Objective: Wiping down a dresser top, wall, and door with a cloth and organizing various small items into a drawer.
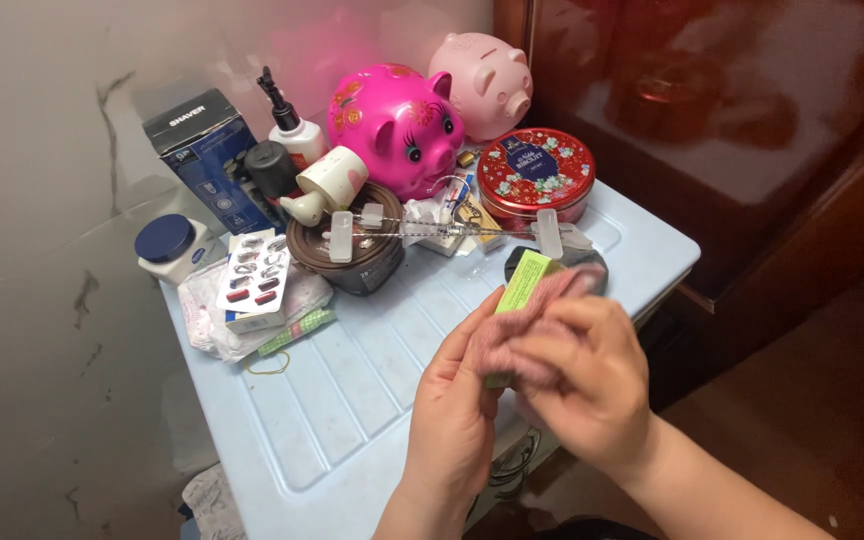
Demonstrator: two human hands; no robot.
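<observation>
Left hand (457, 405): grips small green rectangular box (522, 283) (lower part hidden) | right hand (577, 375): presses pink knitted cloth (532, 320) against box | position: above pale-blue ribbed plastic tabletop (352, 390).

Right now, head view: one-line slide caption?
Both hands, left and right, wipe a green box with pink cloth over cluttered blue top.

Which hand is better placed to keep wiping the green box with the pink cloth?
Probably the right hand: it presses the pink cloth over the green box, while the left hand grips that box from below.
</observation>
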